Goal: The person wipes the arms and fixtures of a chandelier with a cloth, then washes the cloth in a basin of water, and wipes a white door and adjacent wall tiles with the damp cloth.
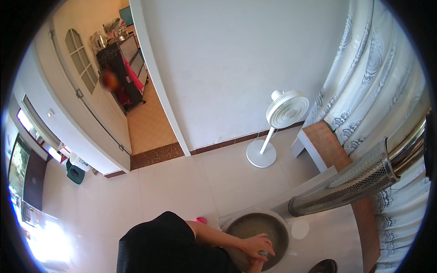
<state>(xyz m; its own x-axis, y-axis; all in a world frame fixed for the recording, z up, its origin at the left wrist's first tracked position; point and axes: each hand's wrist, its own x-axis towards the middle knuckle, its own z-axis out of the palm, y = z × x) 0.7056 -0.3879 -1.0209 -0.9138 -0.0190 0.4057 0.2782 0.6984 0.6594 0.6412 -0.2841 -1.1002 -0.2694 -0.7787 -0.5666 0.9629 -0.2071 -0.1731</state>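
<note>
My left hand reaches in from the left over a round metal basin that holds murky liquid. Its fingers spread over a small shiny pale object, too small to name, which it appears to grasp. My right hand is just below, close against the left hand and the object, partly hidden by the left hand and cut off by the bottom edge of the picture. The basin is set in a pale, shiny worktop, probably the top of a stove.
A flue pipe in a metal mesh guard rises right of the basin. A dark round lid or pan lies nearer me. Beyond stand a white pedestal fan and a wooden-topped bench. A pink slipper is on the floor. A door stands ajar.
</note>
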